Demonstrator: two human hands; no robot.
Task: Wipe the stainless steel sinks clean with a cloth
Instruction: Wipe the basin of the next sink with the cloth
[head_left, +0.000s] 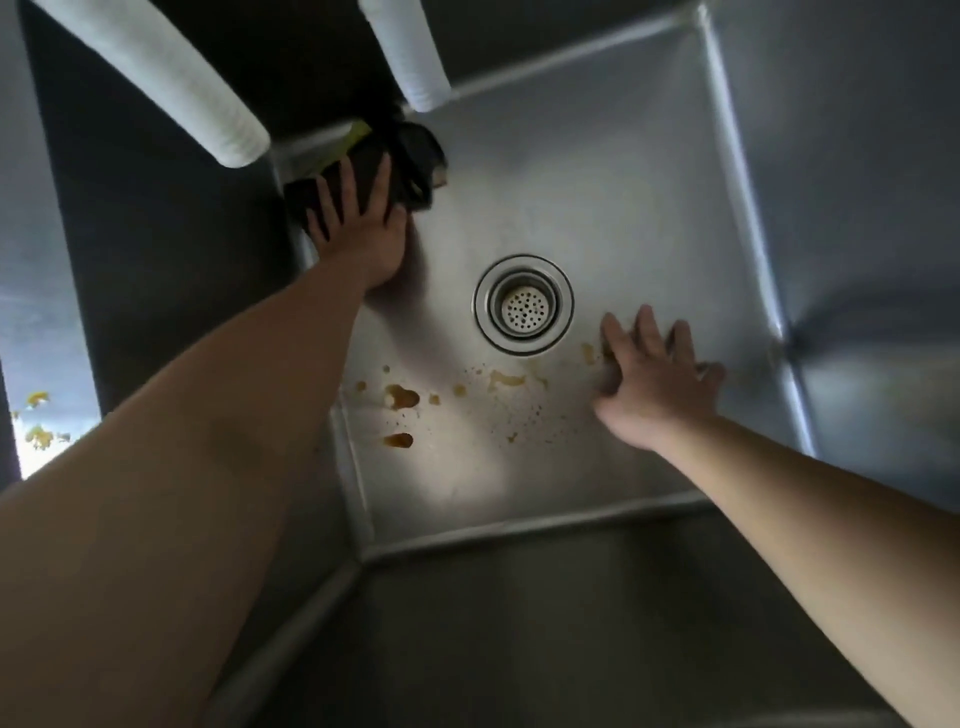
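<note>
A: How are the hands disposed?

B: The left hand (358, 228) is pressed flat, fingers spread, on a dark cloth (395, 166) in the far left corner of the sink (623, 171); the cloth is pinned under the palm and fingers rather than gripped in a fist. The right hand (654, 379) is laid open on the sink floor, just right of the drain (523, 305), with nothing held; a small dark patch under its fingers cannot be identified.

A: Where is the soiling relative to the cloth?

B: The brown stains (402, 397) are strung in a band along the near part of the floor, from the near left wall toward the right hand. The band's long axis is taken to run left to right, across the forearms. From the cloth, it lies nearer the body, with the drain off to the right.

A: Which hand is nearer?

B: The right fingers are touching the band's right end, yet are bare. The cloth is well apart from the stains, so a pull of the left hand toward the body is judged to be required, followed by a sweep to the right. Two white hoses (156, 78) hang above the far wall, clear of that path.
</note>
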